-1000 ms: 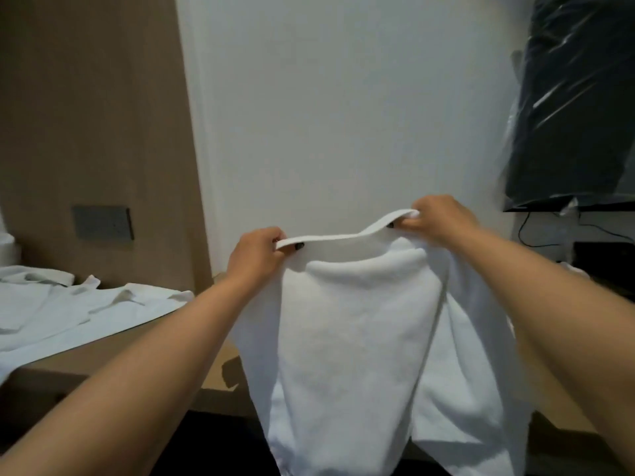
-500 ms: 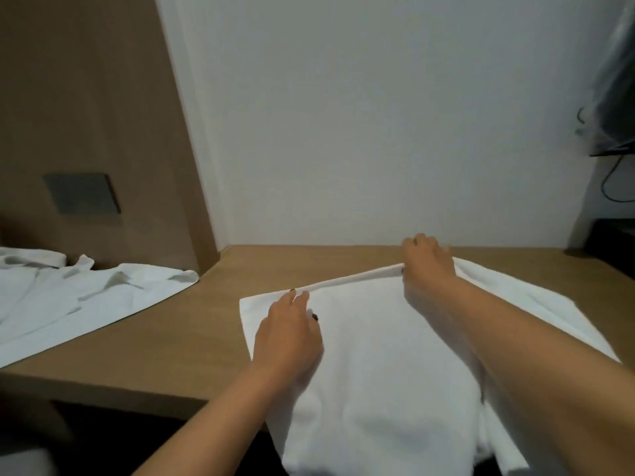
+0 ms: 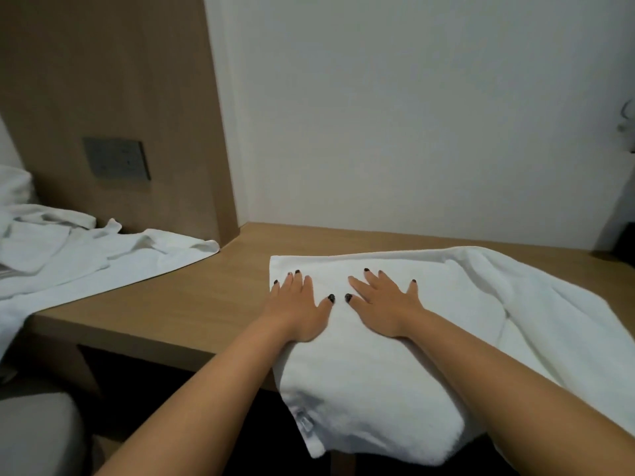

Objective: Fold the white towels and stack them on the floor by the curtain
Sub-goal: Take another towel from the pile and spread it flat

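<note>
A white towel (image 3: 371,379) lies folded over on the wooden desk (image 3: 178,304), its near end hanging over the front edge. My left hand (image 3: 295,307) rests flat on it near its left border, fingers straight. Beside it, my right hand (image 3: 381,307) presses flat on the same towel with fingers spread. The towel's right part (image 3: 536,304) lies rumpled and spread toward the right. A second white towel (image 3: 86,255) lies crumpled at the desk's left end.
A wood wall panel with a grey socket plate (image 3: 117,159) stands at the back left, a white wall (image 3: 412,115) behind the desk. A grey seat (image 3: 34,434) sits at the lower left. Dark items (image 3: 622,242) stand at the far right.
I lowered the towel from the air onto the desk. Both hands let go of its top edge and now lie flat side by side on it.
</note>
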`<state>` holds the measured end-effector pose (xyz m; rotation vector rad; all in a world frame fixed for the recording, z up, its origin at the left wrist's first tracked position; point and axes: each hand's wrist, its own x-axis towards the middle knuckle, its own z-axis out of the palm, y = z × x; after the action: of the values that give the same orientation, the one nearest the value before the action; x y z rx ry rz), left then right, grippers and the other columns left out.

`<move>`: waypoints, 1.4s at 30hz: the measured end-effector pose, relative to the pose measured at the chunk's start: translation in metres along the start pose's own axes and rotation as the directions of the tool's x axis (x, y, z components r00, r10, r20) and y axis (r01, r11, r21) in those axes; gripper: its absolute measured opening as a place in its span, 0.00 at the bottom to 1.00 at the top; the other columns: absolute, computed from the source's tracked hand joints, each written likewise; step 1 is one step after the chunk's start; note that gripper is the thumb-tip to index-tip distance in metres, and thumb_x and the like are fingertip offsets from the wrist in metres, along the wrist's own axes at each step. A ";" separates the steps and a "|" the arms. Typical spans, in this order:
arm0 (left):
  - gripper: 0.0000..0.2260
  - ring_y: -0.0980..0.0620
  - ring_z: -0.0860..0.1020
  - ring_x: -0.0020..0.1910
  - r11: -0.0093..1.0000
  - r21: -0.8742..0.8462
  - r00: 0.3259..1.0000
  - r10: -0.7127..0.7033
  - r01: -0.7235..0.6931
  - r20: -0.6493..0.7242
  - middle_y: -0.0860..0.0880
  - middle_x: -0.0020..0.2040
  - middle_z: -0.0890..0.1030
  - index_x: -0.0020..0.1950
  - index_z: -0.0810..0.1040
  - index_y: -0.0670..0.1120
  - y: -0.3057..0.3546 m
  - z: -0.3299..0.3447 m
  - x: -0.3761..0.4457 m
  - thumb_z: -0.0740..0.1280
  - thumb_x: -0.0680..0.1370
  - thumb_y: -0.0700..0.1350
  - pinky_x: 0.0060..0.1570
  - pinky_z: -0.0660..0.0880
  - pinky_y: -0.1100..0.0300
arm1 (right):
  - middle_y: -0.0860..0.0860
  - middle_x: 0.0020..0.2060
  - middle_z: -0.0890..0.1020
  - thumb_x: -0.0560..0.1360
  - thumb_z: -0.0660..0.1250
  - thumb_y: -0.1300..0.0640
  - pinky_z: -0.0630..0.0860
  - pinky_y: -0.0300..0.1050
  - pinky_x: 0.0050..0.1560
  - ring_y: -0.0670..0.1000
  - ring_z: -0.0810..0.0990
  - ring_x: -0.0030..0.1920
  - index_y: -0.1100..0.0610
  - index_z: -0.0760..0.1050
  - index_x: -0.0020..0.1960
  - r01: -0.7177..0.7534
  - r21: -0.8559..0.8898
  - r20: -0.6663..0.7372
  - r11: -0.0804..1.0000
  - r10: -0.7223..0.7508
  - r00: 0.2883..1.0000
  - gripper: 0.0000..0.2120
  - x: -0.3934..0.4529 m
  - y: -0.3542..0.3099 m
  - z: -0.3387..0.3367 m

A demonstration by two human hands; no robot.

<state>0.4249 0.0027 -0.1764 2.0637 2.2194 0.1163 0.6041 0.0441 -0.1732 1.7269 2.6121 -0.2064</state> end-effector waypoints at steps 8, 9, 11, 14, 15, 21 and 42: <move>0.32 0.50 0.48 0.79 0.990 -0.021 0.990 0.138 -0.138 -0.014 0.46 0.80 0.52 0.79 0.53 0.42 -0.017 -0.002 0.072 0.47 0.82 0.62 0.76 0.46 0.49 | 0.47 0.79 0.40 0.80 0.38 0.36 0.37 0.73 0.70 0.53 0.38 0.78 0.42 0.41 0.79 -0.149 -0.007 -0.014 0.989 0.149 0.989 0.29 0.046 0.004 0.001; 0.30 0.49 0.53 0.77 0.987 -0.053 0.988 0.150 -0.151 -0.027 0.46 0.76 0.61 0.75 0.60 0.42 -0.019 -0.003 0.079 0.49 0.82 0.62 0.76 0.49 0.49 | 0.48 0.79 0.40 0.80 0.38 0.36 0.37 0.73 0.70 0.53 0.38 0.78 0.43 0.41 0.79 -0.162 -0.008 -0.017 0.987 0.162 0.987 0.29 0.054 0.005 0.000; 0.21 0.49 0.63 0.73 0.957 -0.237 0.984 0.153 -0.169 -0.086 0.50 0.63 0.72 0.63 0.70 0.43 -0.025 -0.005 0.090 0.57 0.81 0.59 0.74 0.56 0.49 | 0.48 0.79 0.40 0.80 0.38 0.36 0.38 0.73 0.70 0.53 0.38 0.78 0.43 0.41 0.79 -0.187 -0.011 -0.020 0.982 0.187 0.982 0.30 0.069 0.007 -0.002; 0.24 0.55 0.58 0.77 0.773 -0.609 0.980 0.080 -0.178 -0.185 0.53 0.76 0.64 0.75 0.66 0.47 -0.032 -0.007 0.095 0.65 0.80 0.52 0.76 0.56 0.54 | 0.47 0.79 0.40 0.80 0.38 0.36 0.38 0.73 0.70 0.53 0.38 0.78 0.43 0.40 0.79 -0.218 -0.013 -0.017 0.976 0.218 0.976 0.30 0.093 0.011 -0.005; 0.26 0.57 0.57 0.77 0.725 -0.664 0.976 0.049 -0.181 -0.213 0.51 0.78 0.60 0.76 0.64 0.46 -0.034 -0.007 0.094 0.66 0.80 0.50 0.75 0.55 0.59 | 0.47 0.79 0.41 0.80 0.39 0.35 0.38 0.73 0.70 0.53 0.38 0.78 0.43 0.41 0.79 -0.229 -0.010 -0.019 0.973 0.229 0.973 0.30 0.100 0.012 -0.006; 0.29 0.57 0.64 0.73 0.651 -0.750 0.991 0.032 -0.118 -0.128 0.50 0.77 0.63 0.77 0.64 0.44 -0.043 -0.004 0.058 0.68 0.78 0.49 0.61 0.60 0.75 | 0.47 0.79 0.42 0.80 0.39 0.36 0.39 0.73 0.70 0.53 0.40 0.79 0.43 0.43 0.79 -0.289 0.010 -0.027 0.957 0.289 0.957 0.30 0.120 0.015 -0.010; 0.29 0.49 0.47 0.79 0.970 0.136 0.969 0.216 -0.199 -0.122 0.48 0.81 0.49 0.80 0.49 0.46 -0.024 -0.036 -0.050 0.52 0.84 0.57 0.76 0.50 0.51 | 0.53 0.79 0.45 0.81 0.42 0.37 0.38 0.69 0.72 0.59 0.41 0.78 0.48 0.45 0.80 -0.036 0.004 0.019 0.999 0.036 0.999 0.30 -0.004 -0.044 -0.003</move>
<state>0.3999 -0.0480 -0.1425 2.4214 2.1257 0.1446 0.5655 0.0240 -0.1648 1.7630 2.5668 -0.2268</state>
